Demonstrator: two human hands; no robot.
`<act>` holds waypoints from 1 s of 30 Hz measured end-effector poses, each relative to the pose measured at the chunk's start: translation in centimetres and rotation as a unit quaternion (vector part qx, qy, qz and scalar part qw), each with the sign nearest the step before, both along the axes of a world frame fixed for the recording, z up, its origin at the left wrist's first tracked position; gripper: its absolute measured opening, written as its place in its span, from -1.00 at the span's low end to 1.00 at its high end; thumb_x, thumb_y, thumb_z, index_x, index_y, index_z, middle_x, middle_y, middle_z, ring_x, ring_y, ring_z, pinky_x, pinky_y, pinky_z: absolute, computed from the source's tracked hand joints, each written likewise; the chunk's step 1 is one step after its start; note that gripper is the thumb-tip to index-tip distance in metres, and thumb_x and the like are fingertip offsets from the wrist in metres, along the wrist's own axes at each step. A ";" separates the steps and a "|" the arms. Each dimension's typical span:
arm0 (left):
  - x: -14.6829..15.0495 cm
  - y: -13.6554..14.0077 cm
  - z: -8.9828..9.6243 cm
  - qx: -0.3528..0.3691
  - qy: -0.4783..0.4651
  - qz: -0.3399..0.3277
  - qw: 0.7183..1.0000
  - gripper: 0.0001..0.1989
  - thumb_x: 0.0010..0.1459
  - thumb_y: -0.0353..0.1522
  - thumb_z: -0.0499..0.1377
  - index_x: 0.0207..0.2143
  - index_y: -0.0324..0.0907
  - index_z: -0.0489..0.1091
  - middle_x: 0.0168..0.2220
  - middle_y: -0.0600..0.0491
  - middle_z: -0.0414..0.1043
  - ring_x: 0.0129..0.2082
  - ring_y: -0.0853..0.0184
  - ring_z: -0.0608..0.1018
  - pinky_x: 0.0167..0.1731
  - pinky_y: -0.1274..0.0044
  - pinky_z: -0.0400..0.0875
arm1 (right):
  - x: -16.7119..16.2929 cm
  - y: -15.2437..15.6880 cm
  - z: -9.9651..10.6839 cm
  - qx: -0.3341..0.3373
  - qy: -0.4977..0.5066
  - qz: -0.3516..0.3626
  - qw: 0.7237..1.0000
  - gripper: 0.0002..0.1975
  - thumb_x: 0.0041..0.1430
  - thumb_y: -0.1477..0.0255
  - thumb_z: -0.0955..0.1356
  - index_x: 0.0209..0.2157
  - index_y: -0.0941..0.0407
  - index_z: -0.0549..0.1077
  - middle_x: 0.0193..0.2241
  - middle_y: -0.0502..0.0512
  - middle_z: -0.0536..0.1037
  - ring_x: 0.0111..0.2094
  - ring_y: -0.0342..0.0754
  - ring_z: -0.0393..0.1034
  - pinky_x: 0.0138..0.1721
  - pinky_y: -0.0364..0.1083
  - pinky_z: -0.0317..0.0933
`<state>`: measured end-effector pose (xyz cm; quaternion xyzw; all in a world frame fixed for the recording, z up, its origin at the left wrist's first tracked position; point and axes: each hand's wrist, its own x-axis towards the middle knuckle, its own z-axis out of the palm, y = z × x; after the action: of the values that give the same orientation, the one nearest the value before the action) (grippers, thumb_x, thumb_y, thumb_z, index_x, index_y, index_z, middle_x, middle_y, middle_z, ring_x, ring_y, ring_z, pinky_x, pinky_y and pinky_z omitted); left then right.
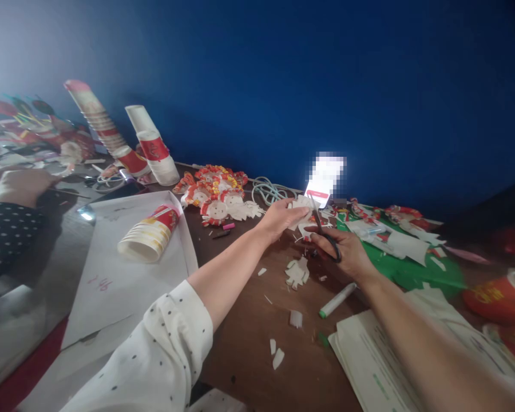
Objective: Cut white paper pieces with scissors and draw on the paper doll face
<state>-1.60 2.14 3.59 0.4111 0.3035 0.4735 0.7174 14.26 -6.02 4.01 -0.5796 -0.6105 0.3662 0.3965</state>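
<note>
A person's left hand (281, 220) grips a piece of white paper (299, 204) while the right hand (347, 250) grasps dark scissors (320, 226) just beside it — both held above a brown tabletop (244, 332), in front of a glowing screen (319, 195). Below them lies a white cutout (298, 273) — near a green-tipped marker (338, 300) and small scraps (278, 359).
</note>
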 end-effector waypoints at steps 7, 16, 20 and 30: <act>0.0 -0.6 0.9 0.012 0.041 -0.002 0.999 -0.80 -0.06 -0.38 0.31 -0.34 -0.25 0.42 -0.40 -0.03 0.49 -0.45 0.38 0.51 -0.33 0.48 0.38 | 0.1 0.1 -0.2 -0.001 0.008 0.009 1.000 -0.47 0.01 0.07 0.39 -0.14 0.21 0.56 -0.66 -0.04 0.34 -0.63 -0.20 0.16 -0.59 -0.17 0.08; 0.3 -0.8 1.1 -0.019 0.008 0.010 1.000 -0.84 -0.06 -0.41 0.31 -0.38 -0.25 0.44 -0.46 0.04 0.45 -0.47 0.46 0.43 -0.39 0.54 0.30 | 0.2 0.1 -0.1 0.006 -0.006 0.008 1.000 -0.53 0.05 0.11 0.38 -0.15 0.19 0.58 -0.64 -0.02 0.38 -0.62 -0.19 0.20 -0.58 -0.17 0.14; 0.3 -0.7 1.0 -0.038 -0.011 0.011 0.999 -0.85 -0.09 -0.41 0.34 -0.46 -0.25 0.42 -0.52 0.08 0.40 -0.53 0.50 0.36 -0.45 0.55 0.27 | 0.2 0.1 0.0 0.010 -0.006 0.010 1.000 -0.53 0.05 0.11 0.38 -0.15 0.18 0.58 -0.64 -0.02 0.37 -0.64 -0.19 0.19 -0.60 -0.16 0.13; 0.3 -0.7 1.2 -0.043 0.004 0.015 0.999 -0.86 -0.07 -0.42 0.33 -0.49 -0.26 0.41 -0.55 0.09 0.39 -0.58 0.52 0.33 -0.49 0.55 0.24 | 0.6 0.3 -0.8 -0.002 0.011 0.024 1.000 -0.52 0.08 0.13 0.38 -0.08 0.18 0.55 -0.64 -0.03 0.37 -0.64 -0.21 0.18 -0.61 -0.18 0.09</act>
<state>-1.34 1.47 4.81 0.3776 0.3326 0.4690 0.7258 14.83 -5.76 3.24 -0.5611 -0.6191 0.3836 0.3933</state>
